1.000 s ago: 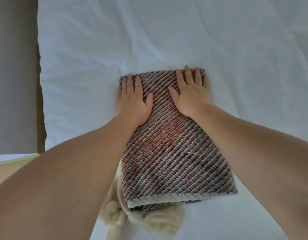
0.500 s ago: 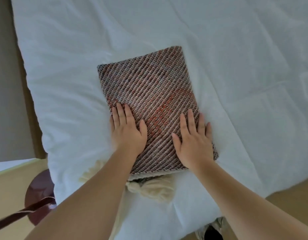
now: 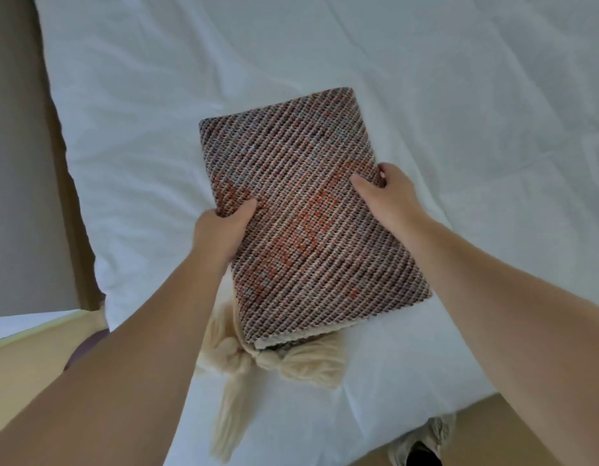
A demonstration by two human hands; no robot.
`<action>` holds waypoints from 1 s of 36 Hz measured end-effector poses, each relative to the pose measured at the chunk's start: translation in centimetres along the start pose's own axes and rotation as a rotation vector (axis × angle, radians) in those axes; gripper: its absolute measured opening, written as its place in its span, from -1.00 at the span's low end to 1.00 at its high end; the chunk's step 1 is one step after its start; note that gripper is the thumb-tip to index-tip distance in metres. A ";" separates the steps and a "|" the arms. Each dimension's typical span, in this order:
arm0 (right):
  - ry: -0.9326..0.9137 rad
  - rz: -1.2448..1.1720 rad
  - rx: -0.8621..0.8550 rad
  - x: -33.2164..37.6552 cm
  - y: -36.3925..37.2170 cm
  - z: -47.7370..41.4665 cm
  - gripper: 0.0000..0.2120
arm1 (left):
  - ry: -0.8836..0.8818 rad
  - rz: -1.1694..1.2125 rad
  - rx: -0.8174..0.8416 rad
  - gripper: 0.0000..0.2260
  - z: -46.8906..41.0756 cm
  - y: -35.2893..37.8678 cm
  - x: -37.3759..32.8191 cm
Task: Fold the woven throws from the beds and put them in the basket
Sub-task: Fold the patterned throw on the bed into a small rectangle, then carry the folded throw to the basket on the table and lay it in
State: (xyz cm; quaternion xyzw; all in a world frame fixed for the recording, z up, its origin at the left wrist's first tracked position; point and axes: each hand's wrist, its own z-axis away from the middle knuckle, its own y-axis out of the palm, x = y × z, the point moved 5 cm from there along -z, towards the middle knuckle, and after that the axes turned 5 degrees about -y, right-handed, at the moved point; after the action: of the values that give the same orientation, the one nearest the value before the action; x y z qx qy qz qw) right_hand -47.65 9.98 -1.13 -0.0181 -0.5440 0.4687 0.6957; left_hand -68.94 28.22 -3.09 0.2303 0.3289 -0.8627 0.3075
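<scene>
The folded throw point(image 3: 311, 216) sits in the middle of the white bed point(image 3: 459, 95); it is a neat flat block with brown, grey and orange stripes that run slantwise. The left hand point(image 3: 220, 230) grips its left edge; the thumb lies on top and the other fingers are tucked under, out of sight. The right hand point(image 3: 389, 196) grips its right edge, a little farther away; its thumb is on top too and its fingers curl round the side. Each hand is closed on the throw and holds nothing else; I cannot tell if the throw is lifted or resting on the sheet. Cream tassels point(image 3: 291, 364) stick out from its near end and lie on the bed; one long tassel points at the near edge. Left of the bed is a grey strip point(image 3: 15, 163); floor or wall, I cannot tell.
</scene>
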 end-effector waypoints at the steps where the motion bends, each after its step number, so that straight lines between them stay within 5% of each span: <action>1: 0.026 -0.058 0.016 0.1 0.0 -0.5 -0.55 | -0.045 0.090 0.081 -0.46 0.1 0.3 0.3; 5: 0.112 -0.179 0.154 -0.1 0.0 -1.4 -0.56 | -0.154 0.307 0.216 -0.52 0.6 0.9 1.3; 9: 0.071 -0.187 0.156 0.9 -1.1 -0.7 -0.65 | -0.030 0.269 0.140 -0.72 1.7 0.4 0.5; 14: 0.020 -0.160 0.088 3.4 -4.3 2.7 -0.71 | 0.150 0.133 0.081 -0.59 6.0 -0.1 -3.6; 28: -0.050 -0.264 -0.445 8.8 -32.3 23.4 -0.70 | 0.642 -0.059 0.271 -0.71 32.5 6.1 -21.3; 36: -0.107 -0.298 -0.755 3.8 -48.8 39.1 -0.78 | 0.914 -0.113 0.523 -0.74 51.7 15.7 -25.6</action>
State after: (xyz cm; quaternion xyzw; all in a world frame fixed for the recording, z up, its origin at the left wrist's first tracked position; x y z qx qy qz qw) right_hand -47.19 -33.74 43.76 -0.1687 -0.7100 0.1302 0.6712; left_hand -50.29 -8.08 40.56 0.6337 0.2151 -0.7429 0.0180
